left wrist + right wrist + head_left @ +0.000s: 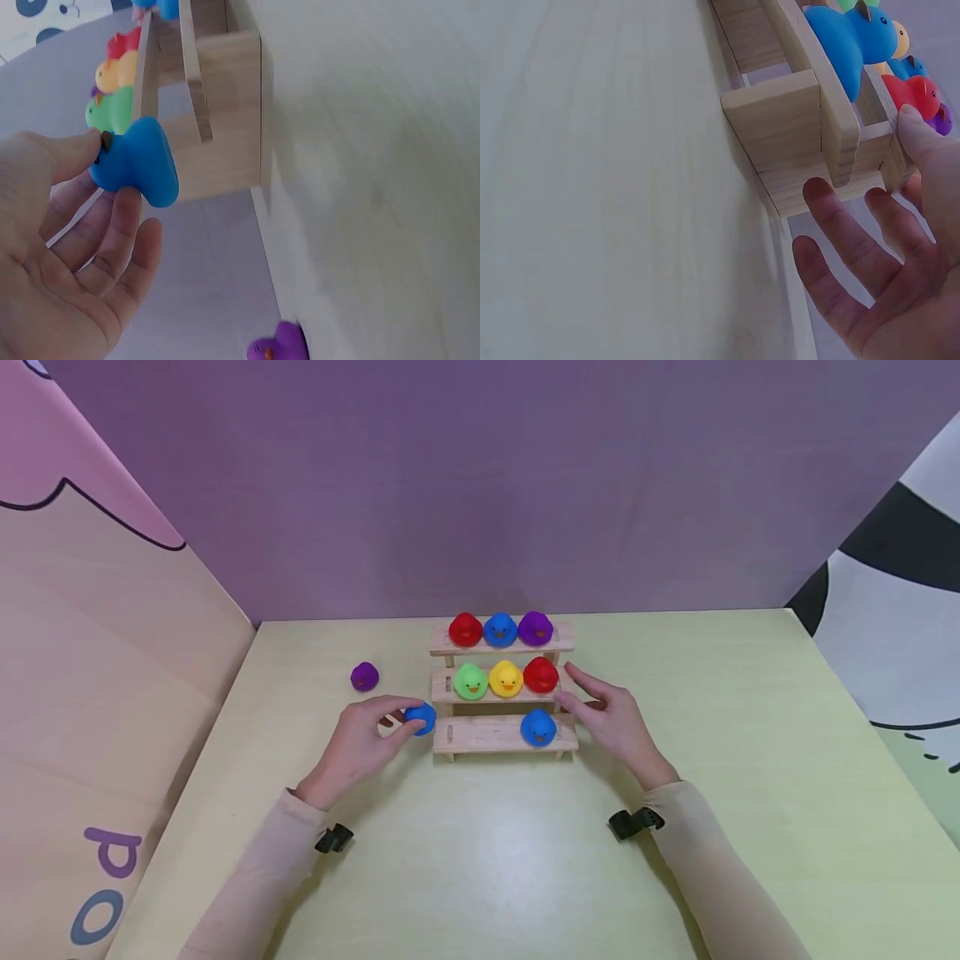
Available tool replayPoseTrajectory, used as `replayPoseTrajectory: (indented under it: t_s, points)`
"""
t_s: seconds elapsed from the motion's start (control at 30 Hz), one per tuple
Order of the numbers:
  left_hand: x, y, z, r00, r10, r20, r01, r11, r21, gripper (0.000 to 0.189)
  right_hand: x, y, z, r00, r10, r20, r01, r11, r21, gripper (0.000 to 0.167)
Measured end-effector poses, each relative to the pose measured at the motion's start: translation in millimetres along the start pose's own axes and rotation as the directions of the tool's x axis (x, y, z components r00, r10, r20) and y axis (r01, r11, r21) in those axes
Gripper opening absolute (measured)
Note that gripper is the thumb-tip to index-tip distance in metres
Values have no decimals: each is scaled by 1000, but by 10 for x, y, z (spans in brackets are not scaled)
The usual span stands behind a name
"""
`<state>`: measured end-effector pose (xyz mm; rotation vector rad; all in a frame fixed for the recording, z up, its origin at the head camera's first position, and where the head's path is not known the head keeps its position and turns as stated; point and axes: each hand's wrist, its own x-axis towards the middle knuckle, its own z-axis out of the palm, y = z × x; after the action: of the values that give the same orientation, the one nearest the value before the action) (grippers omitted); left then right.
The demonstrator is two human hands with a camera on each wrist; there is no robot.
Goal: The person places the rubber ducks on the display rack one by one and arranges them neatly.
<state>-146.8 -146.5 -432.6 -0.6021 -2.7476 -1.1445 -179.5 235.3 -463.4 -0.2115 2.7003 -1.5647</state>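
Note:
My left hand (358, 742) pinches a blue rubber duck (422, 718) between thumb and fingers, just off the left end of the bottom step of a three-step wooden rack (480, 740). In the left wrist view the held duck (146, 161) overlaps the rack's end. My right hand (617, 722) is at the rack's right end, fingers spread and relaxed. Its thumb tip (911, 120) lies right at the end of the middle step, beside a red duck (541, 675). Another blue duck (538, 728) sits on the right of the bottom step.
The top step bears a red duck (466, 630), a blue duck (500, 631) and a purple duck (536, 628). Green (471, 682) and yellow (506, 678) ducks share the middle step. Another purple duck (364, 677) lies on the table, left of the rack. A purple wall (480, 485) stands behind.

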Motion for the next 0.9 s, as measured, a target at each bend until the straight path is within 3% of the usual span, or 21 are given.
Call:
replayPoseTrajectory:
  t_s: [0.47, 0.9]
  points:
    - [89, 359, 276, 994, 94, 63, -92, 995, -29, 32, 12, 24, -3, 1000, -21, 5, 21, 1000, -11, 64]
    - [251, 547, 559, 977, 153, 148, -150, 988, -28, 31, 11, 24, -1, 1000, -30, 9, 30, 1000, 2, 64]
